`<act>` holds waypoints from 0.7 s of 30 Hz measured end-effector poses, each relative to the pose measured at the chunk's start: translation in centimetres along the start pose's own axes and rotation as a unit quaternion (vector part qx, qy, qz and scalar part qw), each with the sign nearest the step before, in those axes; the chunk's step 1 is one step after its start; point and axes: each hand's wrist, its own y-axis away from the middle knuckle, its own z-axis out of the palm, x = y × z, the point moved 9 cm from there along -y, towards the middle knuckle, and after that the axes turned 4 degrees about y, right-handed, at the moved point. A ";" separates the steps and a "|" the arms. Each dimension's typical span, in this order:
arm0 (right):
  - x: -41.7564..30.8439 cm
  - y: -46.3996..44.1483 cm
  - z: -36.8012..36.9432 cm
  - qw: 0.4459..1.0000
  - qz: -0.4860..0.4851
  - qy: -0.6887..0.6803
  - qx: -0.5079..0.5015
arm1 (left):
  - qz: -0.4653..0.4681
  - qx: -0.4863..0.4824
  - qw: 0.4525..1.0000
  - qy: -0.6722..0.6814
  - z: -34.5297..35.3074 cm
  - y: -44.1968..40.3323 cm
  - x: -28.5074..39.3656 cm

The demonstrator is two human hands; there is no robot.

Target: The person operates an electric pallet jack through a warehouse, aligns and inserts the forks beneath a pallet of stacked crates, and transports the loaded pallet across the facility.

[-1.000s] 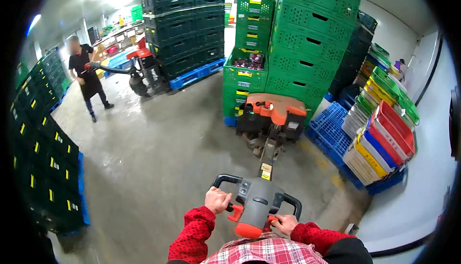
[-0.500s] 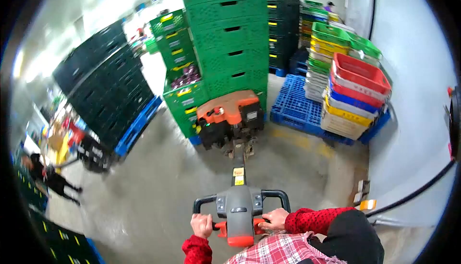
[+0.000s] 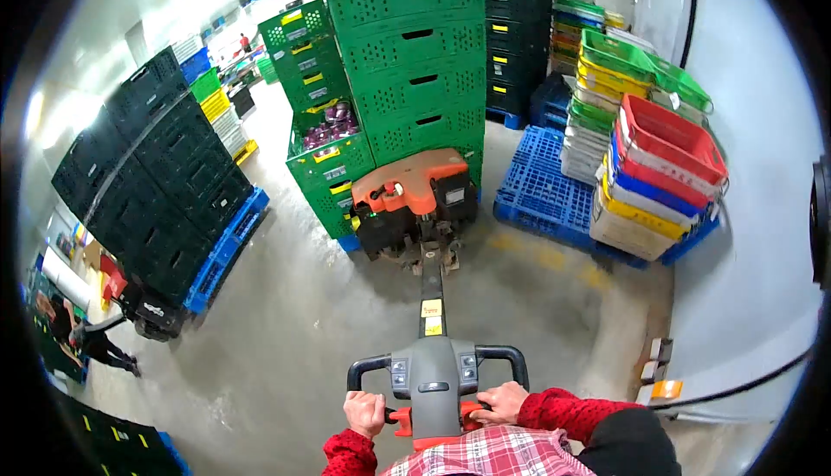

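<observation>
Both hands are on the control handle [image 3: 433, 387] of an orange and black electric pallet jack [image 3: 415, 190]. My left hand [image 3: 364, 412] is wrapped round the left grip of the handle. My right hand [image 3: 502, 404] closes round the right grip, its fingers partly hidden. From the handle a dark shaft with yellow labels runs forward to the jack's body. Right in front of that body stands a tall stack of green crates [image 3: 411, 78]. Beside it are lower green crates, the open one holding purple produce [image 3: 331, 125].
On the left, dark crates [image 3: 164, 182] stand on a blue pallet [image 3: 227, 247], with another person [image 3: 95, 337] at a second pallet jack [image 3: 151, 310]. To the right, a blue pallet [image 3: 541, 190] bears stacked coloured baskets [image 3: 666, 160] near a pale wall [image 3: 753, 216].
The view has shifted slightly, so the dark crates at left appear farther left and the baskets farther right. Both hands keep their hold on the handle.
</observation>
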 end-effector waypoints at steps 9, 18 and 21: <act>1.6 0.3 -1.2 1.000 -0.004 -0.013 0.015 | -0.003 0.004 1.000 0.001 1.3 -0.9 1.2; 9.5 5.4 -7.2 0.995 -0.054 -0.079 0.042 | 0.121 -0.030 0.983 -0.133 8.6 -1.7 7.7; 12.5 6.2 -7.4 0.993 -0.063 -0.086 0.048 | 0.078 -0.089 0.979 -0.164 12.2 -0.6 5.7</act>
